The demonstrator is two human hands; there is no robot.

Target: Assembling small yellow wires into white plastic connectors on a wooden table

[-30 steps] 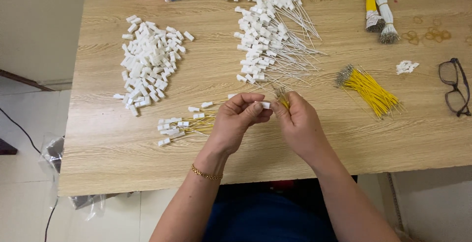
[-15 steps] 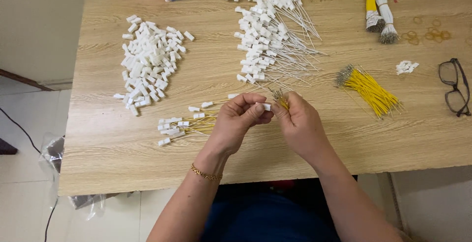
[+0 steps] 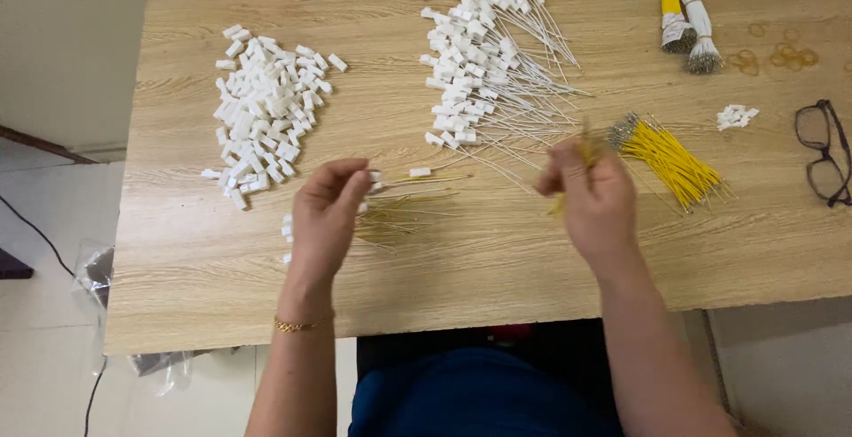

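White connectors (image 3: 262, 109) heaped upper left, wired ones (image 3: 484, 73) top centre; my left hand (image 3: 324, 220) pinches a small white piece, my right hand (image 3: 590, 197) grips yellow wires (image 3: 581, 149) pointing up-frame.

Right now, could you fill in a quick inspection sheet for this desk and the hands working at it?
Surface: wooden table, pale grain.
Job's things: yellow wires near the right hand; finished wires by the left hand.
Clutter: pile of white caps, capped white wires, glasses, two tied bundles.
Hands: apart; right pinches yellow wire, left's hold unclear.
Cables: black cord on the floor.
Surroundings: tiled floor, plastic bag.
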